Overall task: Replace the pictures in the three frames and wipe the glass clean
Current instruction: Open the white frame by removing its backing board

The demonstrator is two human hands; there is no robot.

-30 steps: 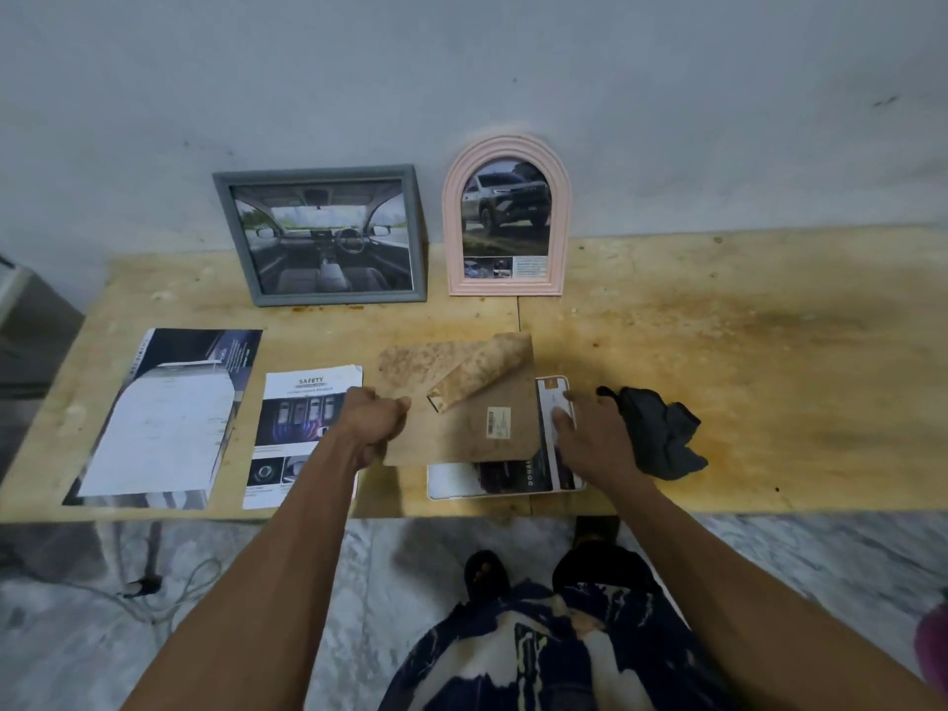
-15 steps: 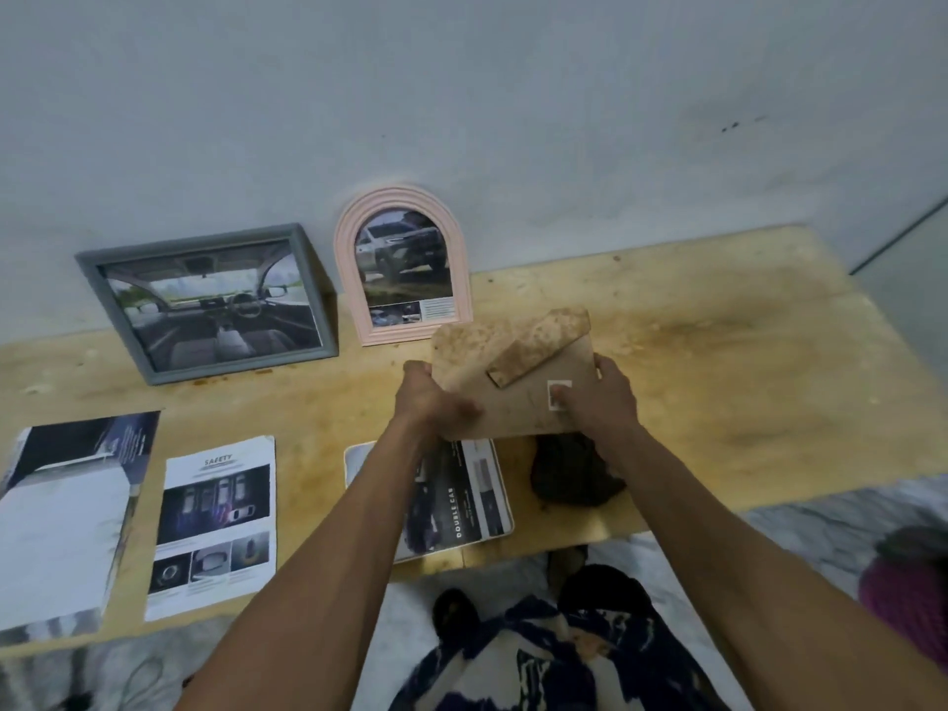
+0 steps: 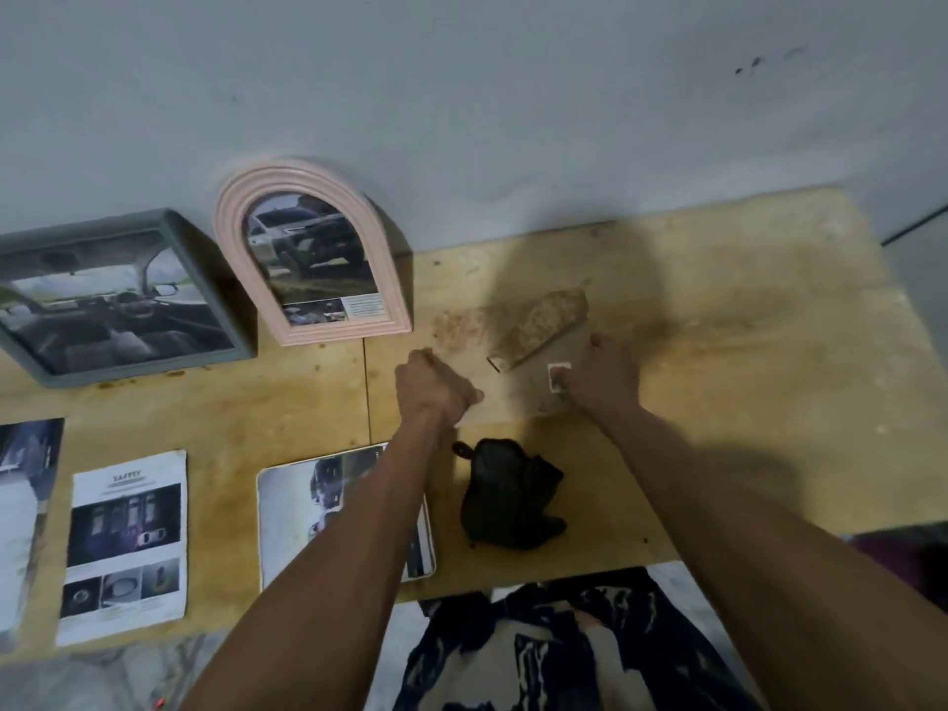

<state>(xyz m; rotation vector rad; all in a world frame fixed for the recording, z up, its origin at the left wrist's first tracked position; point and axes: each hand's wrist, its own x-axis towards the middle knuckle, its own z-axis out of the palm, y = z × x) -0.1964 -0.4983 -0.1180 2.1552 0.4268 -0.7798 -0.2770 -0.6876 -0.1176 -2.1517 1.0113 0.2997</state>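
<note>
Hands work a brown backing board (image 3: 518, 372) w/ its fold-out stand (image 3: 538, 328) sticking up, back side facing up, on the wooden surface (image 3: 744, 382) to the right of the pink arched frame (image 3: 313, 254). Left hand (image 3: 436, 390) is closed on the board's left edge; right hand (image 3: 597, 379) clamps the right edge, thumb near a small white sticker (image 3: 558, 377). Two-hand grip prob. keeps the board flat and square while it's set down or lifted; can't tell if it's resting fully on the surface, pic is blurred.

Pink arched frame and grey frame (image 3: 118, 295) at far left lean on the wall, each showing a car pic, so those two look done or waiting. Board likely belongs to the 3rd frame.

Near edge: loose print (image 3: 302, 510) lies partly under the left forearm, handy for swapping in. Black cloth (image 3: 505, 497) sits crumpled just right of it, between the arms, within reach for wiping glass. More printed sheets incl. a "SAFETY" sheet (image 3: 125, 541) lie near left, apart from the work spot.
</note>
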